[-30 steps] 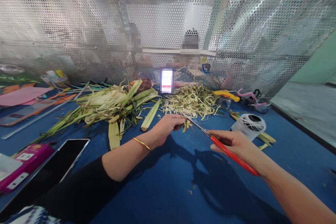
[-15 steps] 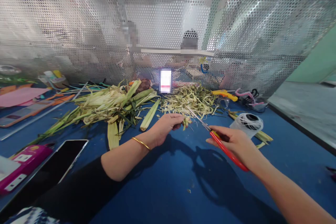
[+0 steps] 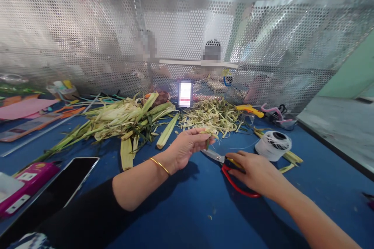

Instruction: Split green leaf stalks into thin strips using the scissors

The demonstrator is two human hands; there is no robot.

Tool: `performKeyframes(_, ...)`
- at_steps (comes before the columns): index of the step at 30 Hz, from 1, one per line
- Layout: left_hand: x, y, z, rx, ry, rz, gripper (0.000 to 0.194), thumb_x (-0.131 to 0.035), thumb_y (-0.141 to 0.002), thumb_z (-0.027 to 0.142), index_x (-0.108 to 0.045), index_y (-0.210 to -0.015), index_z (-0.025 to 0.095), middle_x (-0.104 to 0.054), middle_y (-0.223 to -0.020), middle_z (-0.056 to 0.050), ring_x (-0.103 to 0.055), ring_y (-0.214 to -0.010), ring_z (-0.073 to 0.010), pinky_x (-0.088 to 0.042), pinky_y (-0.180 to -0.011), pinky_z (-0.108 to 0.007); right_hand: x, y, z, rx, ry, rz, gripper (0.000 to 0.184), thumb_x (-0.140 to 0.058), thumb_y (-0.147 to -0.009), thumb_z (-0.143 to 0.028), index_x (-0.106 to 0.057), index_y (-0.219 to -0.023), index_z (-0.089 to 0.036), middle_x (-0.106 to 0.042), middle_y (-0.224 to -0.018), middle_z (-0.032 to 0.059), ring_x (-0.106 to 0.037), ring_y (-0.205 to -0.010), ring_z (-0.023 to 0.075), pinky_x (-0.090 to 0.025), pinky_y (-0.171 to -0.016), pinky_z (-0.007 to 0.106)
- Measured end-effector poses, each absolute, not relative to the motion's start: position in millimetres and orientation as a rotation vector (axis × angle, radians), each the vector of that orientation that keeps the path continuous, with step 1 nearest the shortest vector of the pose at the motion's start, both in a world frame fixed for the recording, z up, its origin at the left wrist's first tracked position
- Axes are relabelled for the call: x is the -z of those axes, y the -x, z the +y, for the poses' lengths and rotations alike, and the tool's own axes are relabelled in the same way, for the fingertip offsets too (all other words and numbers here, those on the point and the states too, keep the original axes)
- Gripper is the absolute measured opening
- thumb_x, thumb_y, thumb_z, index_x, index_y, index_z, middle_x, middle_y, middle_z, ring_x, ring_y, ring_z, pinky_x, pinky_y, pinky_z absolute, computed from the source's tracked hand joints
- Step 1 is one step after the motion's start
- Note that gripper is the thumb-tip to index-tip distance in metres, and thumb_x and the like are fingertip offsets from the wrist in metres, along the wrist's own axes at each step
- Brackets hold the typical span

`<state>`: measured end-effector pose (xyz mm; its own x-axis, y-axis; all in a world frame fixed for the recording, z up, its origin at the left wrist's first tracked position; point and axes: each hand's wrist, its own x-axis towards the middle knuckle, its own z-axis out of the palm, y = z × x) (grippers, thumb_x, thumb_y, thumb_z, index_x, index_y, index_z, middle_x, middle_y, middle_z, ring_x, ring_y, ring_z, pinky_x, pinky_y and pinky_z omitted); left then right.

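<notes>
My left hand [image 3: 187, 146] is closed in a pinch on a small bunch of pale green leaf strips [image 3: 209, 134], held just above the blue table [image 3: 181, 210]. My right hand [image 3: 255, 173] lies low over red-handled scissors [image 3: 230, 173], fingers curled on the handles. The scissors rest flat on the table, blades [image 3: 212, 155] pointing left under the left hand's fingertips. A gold bangle [image 3: 159, 165] circles my left wrist.
Long green leaves [image 3: 117, 118] are heaped at left, with cut shreds [image 3: 213, 114] behind my hands. A white thread spool [image 3: 273, 146] stands at right, a yellow glue gun [image 3: 248, 109] beyond. A dark phone [image 3: 58, 186] and pink box [image 3: 26, 183] lie near left. A perforated metal screen [image 3: 87, 39] closes off the back.
My right hand has lowered the scissors from a raised slant onto the table. My left hand has turned palm-up a little, still pinching the strips.
</notes>
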<state>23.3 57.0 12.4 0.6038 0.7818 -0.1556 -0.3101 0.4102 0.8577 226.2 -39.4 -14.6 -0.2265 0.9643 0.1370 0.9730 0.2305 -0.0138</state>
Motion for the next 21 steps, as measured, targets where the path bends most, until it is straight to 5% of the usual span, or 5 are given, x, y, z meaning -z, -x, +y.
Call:
performKeyframes(7, -18, -28, 39, -0.736, -0.814, 0.574, 0.019, -0.076, -0.068, 0.016, -0.061, -0.078, 0.015, -0.067, -0.083, -0.002, -0.063, -0.081, -0.0127, -0.046, -0.08, -0.028, 11, -211, -35, -0.179, 1.558, -1.823, 0.022, -0.053, -0.087, -0.036, -0.068, -0.093, -0.021, -0.067, -0.093, 0.0072, -0.064, -0.083, 0.02, -0.049, -0.076, 0.032)
performKeyframes(12, -12, -32, 28, -0.717, -0.877, 0.575, 0.025, -0.079, -0.061, 0.022, -0.06, -0.076, 0.015, -0.061, -0.073, 0.002, -0.056, -0.067, -0.0089, -0.04, -0.065, -0.023, 10, -173, -32, -0.601, 1.434, -1.493, 0.021, -0.059, -0.08, -0.039, -0.064, -0.076, -0.019, -0.065, -0.07, 0.001, -0.058, -0.065, 0.0156, -0.046, -0.062, 0.026)
performKeyframes(21, -20, -28, 32, -0.745, -1.339, 0.6, 0.02, -0.071, -0.066, 0.032, -0.061, -0.065, 0.015, -0.054, -0.061, 0.003, -0.044, -0.058, -0.0084, -0.03, -0.055, -0.023, 8, -164, -34, -0.723, 1.359, -1.392, 0.028, -0.057, -0.079, -0.039, -0.057, -0.061, -0.018, -0.058, -0.055, -0.0008, -0.053, -0.055, 0.0131, -0.042, -0.057, 0.025)
